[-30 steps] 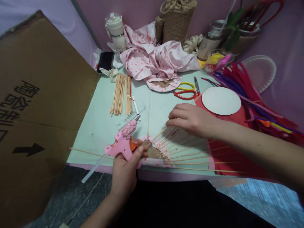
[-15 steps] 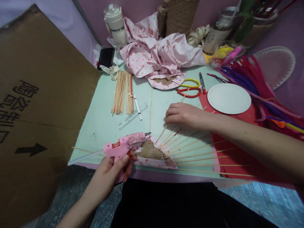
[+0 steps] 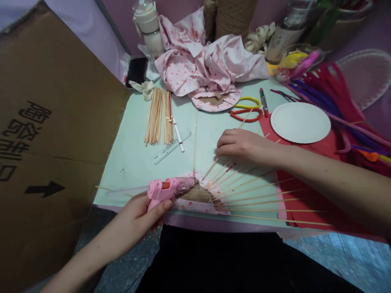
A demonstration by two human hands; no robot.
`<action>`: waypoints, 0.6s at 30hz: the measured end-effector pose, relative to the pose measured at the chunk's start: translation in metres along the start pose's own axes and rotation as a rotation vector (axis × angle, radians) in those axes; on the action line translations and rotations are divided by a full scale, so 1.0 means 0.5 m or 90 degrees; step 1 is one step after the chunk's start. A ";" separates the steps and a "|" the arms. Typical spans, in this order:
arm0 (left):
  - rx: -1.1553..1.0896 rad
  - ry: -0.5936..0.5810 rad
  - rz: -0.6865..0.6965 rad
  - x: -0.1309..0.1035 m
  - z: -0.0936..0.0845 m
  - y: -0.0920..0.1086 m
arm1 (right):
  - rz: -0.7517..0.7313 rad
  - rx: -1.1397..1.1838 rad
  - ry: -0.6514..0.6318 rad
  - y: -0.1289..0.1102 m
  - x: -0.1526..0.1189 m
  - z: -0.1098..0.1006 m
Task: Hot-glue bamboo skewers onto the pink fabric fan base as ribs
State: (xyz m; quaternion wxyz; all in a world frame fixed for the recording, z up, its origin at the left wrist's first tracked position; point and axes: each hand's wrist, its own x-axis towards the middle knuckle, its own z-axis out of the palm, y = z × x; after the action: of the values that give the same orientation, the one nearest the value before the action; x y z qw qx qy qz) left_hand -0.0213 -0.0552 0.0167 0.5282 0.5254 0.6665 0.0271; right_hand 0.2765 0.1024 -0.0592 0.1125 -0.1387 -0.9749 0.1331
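Glue gun (image 3: 166,189) now lower, nozzle at fan hub (image 3: 198,194); left hand (image 3: 143,211) clamped on it. Right hand (image 3: 241,145), fingers seemingly together, presses skewers (image 3: 244,189) at 2 o'clock. Risk: hot glue burning fingers.

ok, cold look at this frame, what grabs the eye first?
The fan of wooden skewers radiating from a cardboard disc at the table's near edge, with the right hand pressing on the upper sticks. Next, the pink glue gun in the left hand, its nozzle at the disc. Then the big cardboard sheet with printed characters and an arrow, filling the left side.
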 end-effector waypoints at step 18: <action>0.162 0.010 0.067 0.004 0.004 0.037 | 0.009 0.004 0.009 0.000 -0.018 -0.002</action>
State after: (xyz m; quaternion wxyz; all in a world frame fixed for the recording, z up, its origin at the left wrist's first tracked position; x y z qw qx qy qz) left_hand -0.0071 -0.0465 0.0256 0.4501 0.6222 0.6400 -0.0256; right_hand 0.2852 0.1001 -0.0599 0.1191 -0.1465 -0.9725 0.1363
